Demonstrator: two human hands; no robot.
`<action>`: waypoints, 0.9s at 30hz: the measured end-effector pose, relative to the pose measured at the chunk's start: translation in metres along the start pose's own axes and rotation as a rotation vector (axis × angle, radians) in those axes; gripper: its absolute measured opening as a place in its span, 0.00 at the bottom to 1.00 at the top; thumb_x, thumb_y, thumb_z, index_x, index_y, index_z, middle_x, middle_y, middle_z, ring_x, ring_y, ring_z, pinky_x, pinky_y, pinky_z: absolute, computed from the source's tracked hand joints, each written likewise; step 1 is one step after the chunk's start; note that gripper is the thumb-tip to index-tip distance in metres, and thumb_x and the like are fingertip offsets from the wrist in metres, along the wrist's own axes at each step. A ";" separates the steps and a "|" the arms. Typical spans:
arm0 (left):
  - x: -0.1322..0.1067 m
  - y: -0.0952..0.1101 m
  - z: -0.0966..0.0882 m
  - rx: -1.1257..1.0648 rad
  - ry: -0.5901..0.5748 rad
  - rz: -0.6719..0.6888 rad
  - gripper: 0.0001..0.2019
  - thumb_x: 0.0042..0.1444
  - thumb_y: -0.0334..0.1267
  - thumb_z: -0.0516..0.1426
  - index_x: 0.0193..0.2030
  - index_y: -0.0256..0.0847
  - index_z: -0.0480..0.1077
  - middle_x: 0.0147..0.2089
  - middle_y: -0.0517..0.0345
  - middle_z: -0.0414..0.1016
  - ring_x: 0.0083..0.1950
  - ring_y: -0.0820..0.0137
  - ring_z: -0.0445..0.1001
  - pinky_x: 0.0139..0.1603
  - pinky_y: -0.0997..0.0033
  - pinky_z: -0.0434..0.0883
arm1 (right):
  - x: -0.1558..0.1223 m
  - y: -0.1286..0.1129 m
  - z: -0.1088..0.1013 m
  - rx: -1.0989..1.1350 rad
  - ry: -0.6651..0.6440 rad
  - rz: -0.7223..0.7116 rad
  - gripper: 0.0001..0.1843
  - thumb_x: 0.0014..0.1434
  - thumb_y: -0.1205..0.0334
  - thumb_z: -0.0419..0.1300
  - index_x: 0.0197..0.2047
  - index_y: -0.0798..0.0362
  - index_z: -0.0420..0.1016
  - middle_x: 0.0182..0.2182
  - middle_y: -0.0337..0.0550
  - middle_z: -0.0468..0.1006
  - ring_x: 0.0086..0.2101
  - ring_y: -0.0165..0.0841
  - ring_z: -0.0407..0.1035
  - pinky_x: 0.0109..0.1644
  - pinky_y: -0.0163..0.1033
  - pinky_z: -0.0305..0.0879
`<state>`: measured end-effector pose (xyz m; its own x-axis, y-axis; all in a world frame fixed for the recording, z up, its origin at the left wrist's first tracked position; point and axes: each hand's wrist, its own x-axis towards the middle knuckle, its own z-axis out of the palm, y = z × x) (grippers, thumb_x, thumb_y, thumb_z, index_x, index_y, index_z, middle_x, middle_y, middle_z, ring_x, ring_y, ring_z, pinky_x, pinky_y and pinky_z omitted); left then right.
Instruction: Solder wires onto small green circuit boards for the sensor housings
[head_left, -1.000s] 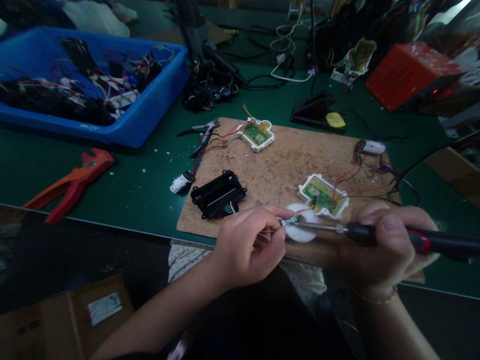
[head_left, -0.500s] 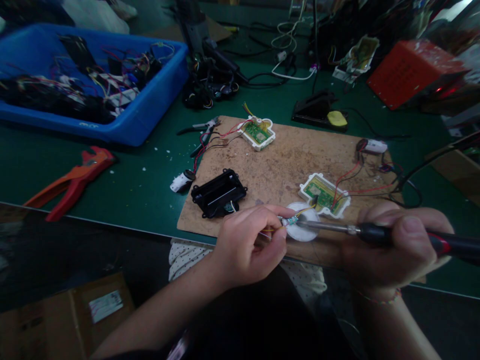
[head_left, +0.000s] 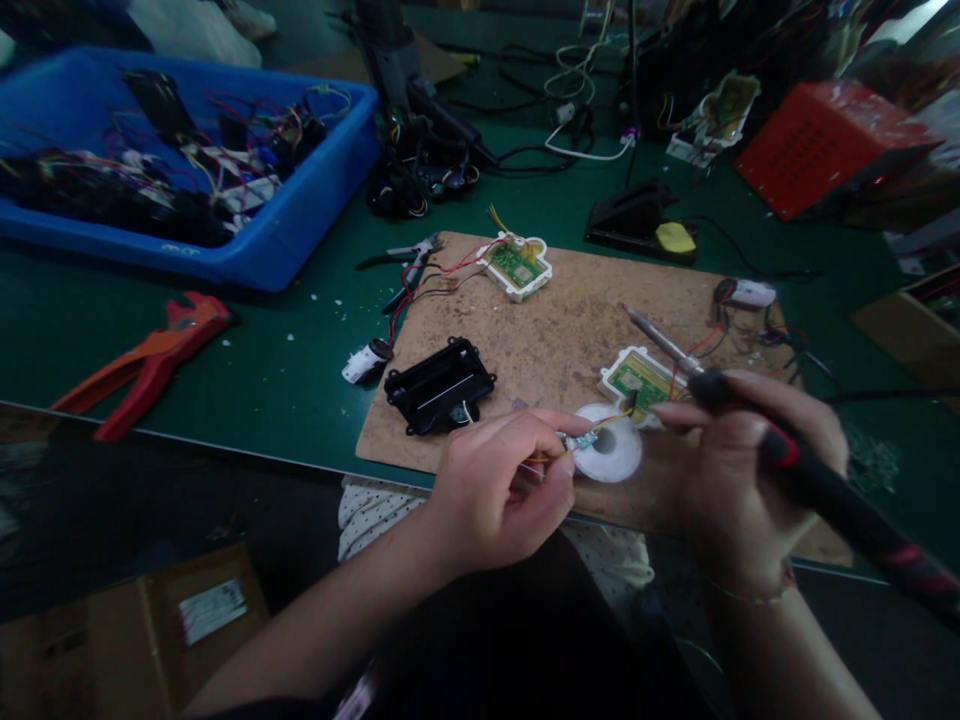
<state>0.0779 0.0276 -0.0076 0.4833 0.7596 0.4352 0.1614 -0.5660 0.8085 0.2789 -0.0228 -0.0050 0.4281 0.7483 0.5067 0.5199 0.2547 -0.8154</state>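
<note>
My left hand [head_left: 495,490] is closed in a pinch on a tiny circuit board [head_left: 579,441] with yellow wires, held over a white round disc [head_left: 613,455] at the near edge of a brown work board [head_left: 555,330]. My right hand [head_left: 739,470] grips a black soldering iron [head_left: 750,420]; its metal tip points up and to the left, away from the small board. A white-framed green circuit board [head_left: 637,378] with red and black wires lies just behind the disc.
A black plastic housing [head_left: 439,385] and a second white-framed board [head_left: 516,265] lie on the work board. A blue bin [head_left: 300,215] of wired parts stands at the back left, red cutters [head_left: 142,362] at left, a red box [head_left: 821,145] at back right, and an iron stand [head_left: 637,225] behind.
My right hand has swung the soldering iron's tip off the small board, up and back to about the middle of the work board. My left hand has stayed put.
</note>
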 end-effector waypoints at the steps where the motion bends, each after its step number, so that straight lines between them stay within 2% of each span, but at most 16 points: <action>1: 0.000 0.000 0.000 0.006 0.000 0.003 0.05 0.61 0.28 0.60 0.38 0.41 0.69 0.49 0.52 0.85 0.46 0.69 0.85 0.46 0.68 0.79 | 0.001 -0.001 0.001 0.003 -0.044 -0.004 0.18 0.63 0.59 0.68 0.56 0.43 0.75 0.41 0.39 0.83 0.37 0.38 0.81 0.47 0.49 0.76; 4: 0.001 0.000 0.000 0.011 -0.009 0.012 0.04 0.62 0.29 0.59 0.38 0.41 0.69 0.49 0.52 0.85 0.46 0.69 0.84 0.48 0.67 0.79 | 0.004 -0.005 0.007 -0.062 -0.130 -0.052 0.29 0.54 0.64 0.74 0.57 0.43 0.75 0.39 0.37 0.85 0.41 0.38 0.82 0.55 0.51 0.76; 7: 0.000 -0.001 -0.001 0.005 -0.007 0.023 0.04 0.62 0.29 0.60 0.39 0.41 0.69 0.49 0.52 0.85 0.47 0.68 0.84 0.50 0.67 0.80 | 0.007 -0.008 0.012 -0.094 -0.190 -0.071 0.28 0.54 0.65 0.74 0.56 0.43 0.74 0.36 0.35 0.84 0.39 0.36 0.81 0.54 0.48 0.76; 12: -0.003 -0.001 -0.002 -0.016 0.016 0.005 0.04 0.63 0.28 0.60 0.41 0.40 0.72 0.52 0.51 0.84 0.47 0.68 0.84 0.47 0.68 0.80 | 0.007 -0.006 0.012 -0.079 -0.184 -0.057 0.30 0.52 0.66 0.75 0.57 0.44 0.74 0.36 0.35 0.84 0.39 0.35 0.80 0.55 0.49 0.76; 15: -0.002 0.001 -0.007 0.001 0.099 -0.048 0.03 0.64 0.29 0.61 0.41 0.40 0.73 0.52 0.51 0.83 0.53 0.65 0.82 0.46 0.68 0.79 | 0.007 -0.006 0.011 -0.088 -0.182 -0.051 0.30 0.52 0.65 0.75 0.57 0.44 0.73 0.36 0.36 0.84 0.40 0.37 0.81 0.55 0.50 0.77; 17: 0.001 0.003 -0.010 0.045 0.110 -0.124 0.02 0.64 0.30 0.60 0.40 0.40 0.73 0.53 0.50 0.81 0.51 0.65 0.81 0.42 0.70 0.78 | 0.007 -0.006 0.011 -0.090 -0.181 -0.057 0.31 0.52 0.65 0.75 0.57 0.44 0.73 0.36 0.35 0.84 0.39 0.36 0.81 0.55 0.50 0.77; 19: 0.006 0.006 -0.014 0.111 0.071 -0.200 0.01 0.65 0.31 0.60 0.41 0.39 0.73 0.56 0.49 0.78 0.41 0.70 0.80 0.35 0.73 0.77 | 0.008 -0.007 0.012 -0.093 -0.178 -0.068 0.31 0.52 0.65 0.75 0.57 0.44 0.73 0.36 0.35 0.83 0.39 0.36 0.81 0.55 0.49 0.77; 21: 0.011 0.007 -0.017 0.179 -0.015 -0.244 0.04 0.64 0.31 0.60 0.45 0.39 0.73 0.58 0.49 0.76 0.35 0.74 0.76 0.35 0.72 0.77 | 0.008 -0.007 0.012 -0.099 -0.169 -0.066 0.30 0.52 0.65 0.75 0.57 0.44 0.73 0.35 0.35 0.83 0.39 0.36 0.80 0.56 0.49 0.76; 24: 0.016 0.007 -0.019 0.275 -0.149 -0.255 0.11 0.63 0.30 0.62 0.52 0.39 0.72 0.54 0.49 0.78 0.40 0.68 0.78 0.47 0.62 0.79 | 0.007 -0.008 0.012 -0.097 -0.165 -0.046 0.29 0.52 0.64 0.75 0.56 0.44 0.74 0.36 0.35 0.83 0.39 0.36 0.80 0.56 0.49 0.76; 27: 0.020 0.006 -0.018 0.340 -0.222 -0.261 0.12 0.64 0.31 0.62 0.53 0.40 0.73 0.50 0.50 0.81 0.49 0.59 0.81 0.53 0.57 0.78 | 0.007 -0.007 0.012 -0.083 -0.170 -0.040 0.30 0.52 0.64 0.75 0.56 0.45 0.73 0.36 0.36 0.84 0.39 0.36 0.80 0.57 0.50 0.75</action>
<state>0.0728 0.0456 0.0134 0.5550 0.8245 0.1103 0.5561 -0.4663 0.6880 0.2689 -0.0119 0.0009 0.2787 0.8329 0.4782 0.5963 0.2403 -0.7660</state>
